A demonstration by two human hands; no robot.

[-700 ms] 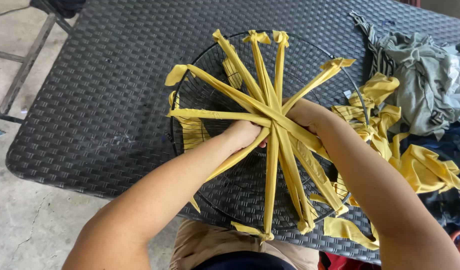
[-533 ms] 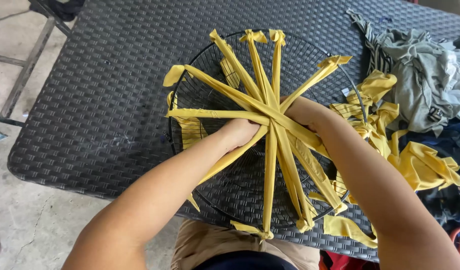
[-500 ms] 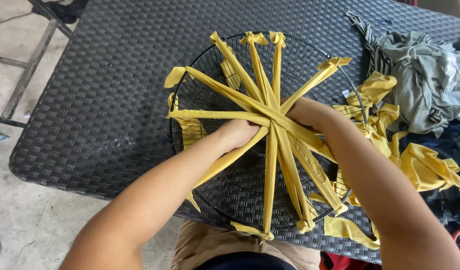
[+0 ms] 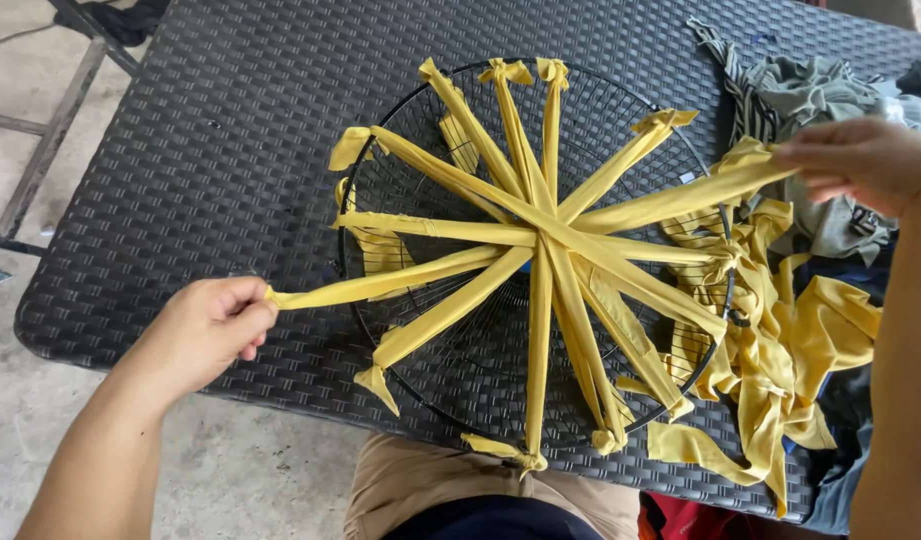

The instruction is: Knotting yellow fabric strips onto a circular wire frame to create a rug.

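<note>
Left hand (image 4: 205, 335) clenched on one end of a long yellow fabric strip (image 4: 400, 280), out past the left rim of a round black wire fan guard (image 4: 380, 175). Right hand (image 4: 860, 160) pinching the other end, beyond the right rim, above a heap of loose yellow strips (image 4: 780, 340). Held strip pulled taut across the middle of the guard, over other yellow strips knotted to the rim like spokes. Guard flat on the dark woven bench (image 4: 200, 130). Grey-green cloth (image 4: 810, 95) piled at the far right corner.
</note>
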